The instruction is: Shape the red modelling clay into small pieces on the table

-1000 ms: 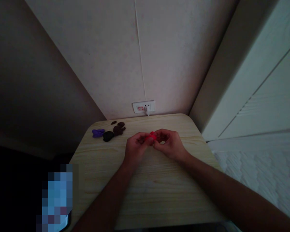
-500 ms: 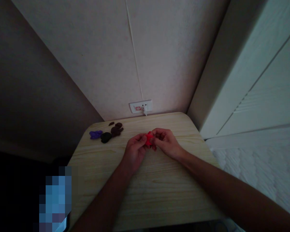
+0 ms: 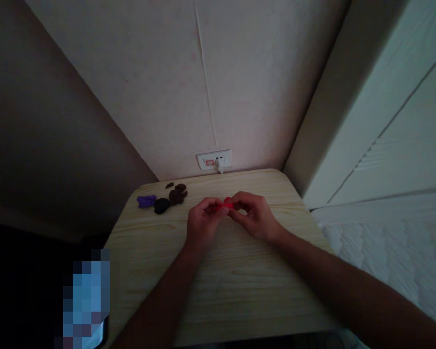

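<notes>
Both hands meet over the middle of a light wooden table (image 3: 221,291). My left hand (image 3: 201,224) and my right hand (image 3: 252,215) each pinch one end of a small red lump (image 3: 223,205), which looks like soft clay pulled thin between the fingertips. The fingers of both hands are curled and closed on it. The lump is held just above the tabletop.
At the table's far left lie a purple lump (image 3: 146,200), a black lump (image 3: 162,205) and several dark brown pieces (image 3: 177,194). A wall socket (image 3: 214,159) with a plug sits behind the table. A white wardrobe (image 3: 396,121) and a bed (image 3: 392,257) stand to the right.
The red lump has gone from a compact ball between the fingers to a flatter, stretched strip. The hands stay in nearly the same spot; the camera shifted slightly.
</notes>
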Demonstrator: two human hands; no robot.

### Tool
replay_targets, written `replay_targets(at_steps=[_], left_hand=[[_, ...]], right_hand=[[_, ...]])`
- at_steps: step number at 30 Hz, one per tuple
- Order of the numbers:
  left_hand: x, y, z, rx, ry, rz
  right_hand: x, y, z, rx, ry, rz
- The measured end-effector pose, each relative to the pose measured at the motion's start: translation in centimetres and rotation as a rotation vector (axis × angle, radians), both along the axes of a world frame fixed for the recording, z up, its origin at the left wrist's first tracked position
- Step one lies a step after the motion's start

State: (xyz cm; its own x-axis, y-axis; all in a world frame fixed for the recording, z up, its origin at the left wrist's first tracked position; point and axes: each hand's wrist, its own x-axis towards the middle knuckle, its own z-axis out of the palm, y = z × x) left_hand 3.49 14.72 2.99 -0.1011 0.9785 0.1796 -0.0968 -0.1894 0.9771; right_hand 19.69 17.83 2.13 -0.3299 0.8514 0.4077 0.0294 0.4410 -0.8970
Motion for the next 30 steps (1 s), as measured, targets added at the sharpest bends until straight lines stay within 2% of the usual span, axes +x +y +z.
replay_targets(at_steps=[4,11,15,20,24,30], left_hand=[[0.0,-0.1,0.0,0.017,0.068,-0.011],[0.2,-0.3,0.0,0.045,0.124,0.033],[-0.1,-0.4,0.1,0.093,0.223,0.052],[-0.1,-0.7,0.0,0.147,0.344,0.032],[0.4,-1.0,0.2,0.138,0.282,0.014],[0.8,-0.9,0.2,0.053,0.012,-0.075]], right_hand=[[-0.1,0.0,-0.3,-0.014,-0.02,0.0],[-0.3,-0.2,0.7,-0.215,0.075,0.122],[-0.3,-0.3,1.2,-0.243,0.084,0.077],[-0.6,-0.2,0.7,-0.318,0.167,0.077],[-1.0,-0.2,0.5,-0.386,0.269,0.113],[-1.5,-0.6,0.7,-0.47,0.387,0.141]])
